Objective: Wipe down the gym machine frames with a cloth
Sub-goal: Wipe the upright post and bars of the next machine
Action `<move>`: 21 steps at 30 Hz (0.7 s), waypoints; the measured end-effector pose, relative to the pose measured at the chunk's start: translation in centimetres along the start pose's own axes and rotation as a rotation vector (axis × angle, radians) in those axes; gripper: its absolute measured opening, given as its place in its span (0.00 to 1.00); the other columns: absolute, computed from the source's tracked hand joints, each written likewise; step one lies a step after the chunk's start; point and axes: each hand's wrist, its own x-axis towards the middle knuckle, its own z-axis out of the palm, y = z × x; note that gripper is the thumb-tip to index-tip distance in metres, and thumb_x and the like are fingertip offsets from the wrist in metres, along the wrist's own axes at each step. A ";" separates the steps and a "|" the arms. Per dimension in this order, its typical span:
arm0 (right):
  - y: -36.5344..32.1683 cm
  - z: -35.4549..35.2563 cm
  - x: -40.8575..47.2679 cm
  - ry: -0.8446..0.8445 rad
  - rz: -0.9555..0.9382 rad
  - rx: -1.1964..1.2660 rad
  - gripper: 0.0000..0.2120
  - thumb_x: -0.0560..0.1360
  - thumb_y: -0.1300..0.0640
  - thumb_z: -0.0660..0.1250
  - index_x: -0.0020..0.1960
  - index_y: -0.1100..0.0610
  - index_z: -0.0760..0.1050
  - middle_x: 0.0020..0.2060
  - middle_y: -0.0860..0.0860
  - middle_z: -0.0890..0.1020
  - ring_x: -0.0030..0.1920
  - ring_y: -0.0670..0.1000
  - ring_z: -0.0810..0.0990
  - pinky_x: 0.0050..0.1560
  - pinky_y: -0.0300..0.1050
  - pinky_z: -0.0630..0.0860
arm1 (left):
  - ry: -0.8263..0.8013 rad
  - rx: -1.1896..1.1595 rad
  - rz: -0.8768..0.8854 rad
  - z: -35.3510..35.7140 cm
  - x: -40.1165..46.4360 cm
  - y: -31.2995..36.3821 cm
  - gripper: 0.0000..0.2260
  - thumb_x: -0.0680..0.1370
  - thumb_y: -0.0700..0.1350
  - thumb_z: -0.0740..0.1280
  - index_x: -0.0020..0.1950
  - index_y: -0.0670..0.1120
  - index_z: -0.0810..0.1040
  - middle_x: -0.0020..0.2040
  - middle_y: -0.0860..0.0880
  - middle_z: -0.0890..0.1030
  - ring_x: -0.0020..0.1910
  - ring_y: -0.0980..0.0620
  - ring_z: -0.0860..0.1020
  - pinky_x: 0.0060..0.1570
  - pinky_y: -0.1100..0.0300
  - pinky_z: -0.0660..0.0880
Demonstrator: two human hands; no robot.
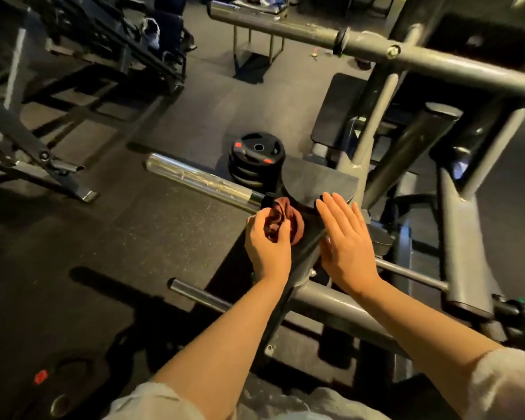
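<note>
Stack of black weight plates (256, 160) on dark rubber floor (140, 225), red marks on top plate. Another plate with red tag (40, 376) flat at lower left. Small red-and-yellow item (315, 53) on floor far back, too small to identify. Metal stand (252, 53) beyond, legs on floor.

Left hand (267, 247) is gripping the cloth (285, 221) against the left side of the frame arm (308, 237). Right hand (344, 237) is lying flat on its right side. Chrome sleeve (194, 177) is extending leftward beyond the cloth; stacked weight plates (256, 159) are sitting behind it.
</note>
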 end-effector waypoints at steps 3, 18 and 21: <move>-0.8 -0.1 0.2 0.010 0.044 -0.020 0.26 0.77 0.58 0.60 0.74 0.62 0.66 0.73 0.59 0.68 0.75 0.58 0.62 0.77 0.56 0.52 | -0.063 0.017 -0.215 -0.5 0.3 -2.1 0.16 0.77 0.36 0.66 0.64 0.46 0.76 0.56 0.53 0.74 0.55 0.54 0.74 0.54 0.60 0.73; -3.9 0.1 0.2 -0.044 0.252 -0.153 0.32 0.74 0.65 0.66 0.76 0.61 0.63 0.75 0.58 0.65 0.77 0.56 0.59 0.77 0.57 0.53 | -0.202 0.012 -0.083 -1.4 0.0 -3.1 0.10 0.76 0.36 0.67 0.55 0.46 0.76 0.57 0.48 0.74 0.55 0.52 0.76 0.51 0.65 0.74; -4.3 0.3 0.4 -0.032 0.285 -0.170 0.34 0.72 0.67 0.70 0.76 0.62 0.62 0.75 0.58 0.65 0.77 0.57 0.59 0.77 0.58 0.55 | -0.256 0.085 -0.280 -1.8 0.1 -5.0 0.08 0.76 0.33 0.65 0.49 0.46 0.73 0.55 0.46 0.74 0.56 0.48 0.75 0.52 0.57 0.74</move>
